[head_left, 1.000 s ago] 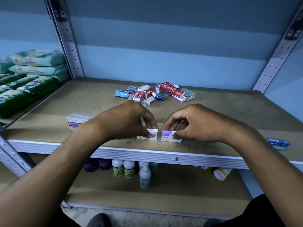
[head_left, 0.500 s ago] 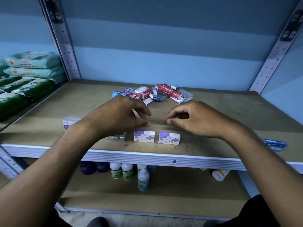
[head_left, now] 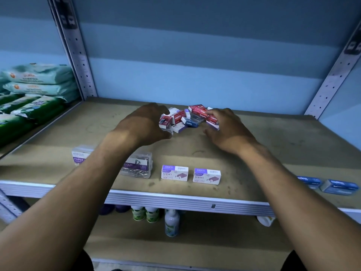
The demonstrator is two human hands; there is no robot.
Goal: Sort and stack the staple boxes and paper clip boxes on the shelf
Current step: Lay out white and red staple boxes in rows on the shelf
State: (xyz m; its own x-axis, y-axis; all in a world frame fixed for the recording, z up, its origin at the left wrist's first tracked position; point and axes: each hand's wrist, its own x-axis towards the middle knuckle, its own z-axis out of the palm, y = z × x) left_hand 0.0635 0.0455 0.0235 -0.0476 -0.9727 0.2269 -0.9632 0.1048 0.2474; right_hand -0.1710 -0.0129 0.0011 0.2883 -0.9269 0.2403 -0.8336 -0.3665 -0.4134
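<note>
A mixed pile of small red, blue and purple-white staple boxes [head_left: 188, 119] lies at the back middle of the shelf [head_left: 58, 137]. My left hand [head_left: 144, 124] hovers at the pile's left edge, fingers loosely curled beside a red box [head_left: 166, 121]. My right hand [head_left: 226, 130] is at the pile's right edge, fingertips touching another red box [head_left: 213, 118], thumb apart below it. Near the front edge stand two purple-white staples boxes [head_left: 174, 173] [head_left: 206, 176] side by side. Left of them sit two clear paper clip boxes [head_left: 81, 155] [head_left: 137, 167], partly hidden by my left forearm.
Two blue boxes [head_left: 309, 180] [head_left: 340, 186] lie at the front right. Packs of wipes [head_left: 39, 75] fill the neighbouring bay on the left. Metal uprights [head_left: 78, 55] [head_left: 336, 75] frame the bay. Bottles [head_left: 172, 222] stand on the lower shelf.
Both hands let go of the two purple-white staples boxes at the front edge and moved back to the pile. The two boxes stay side by side.
</note>
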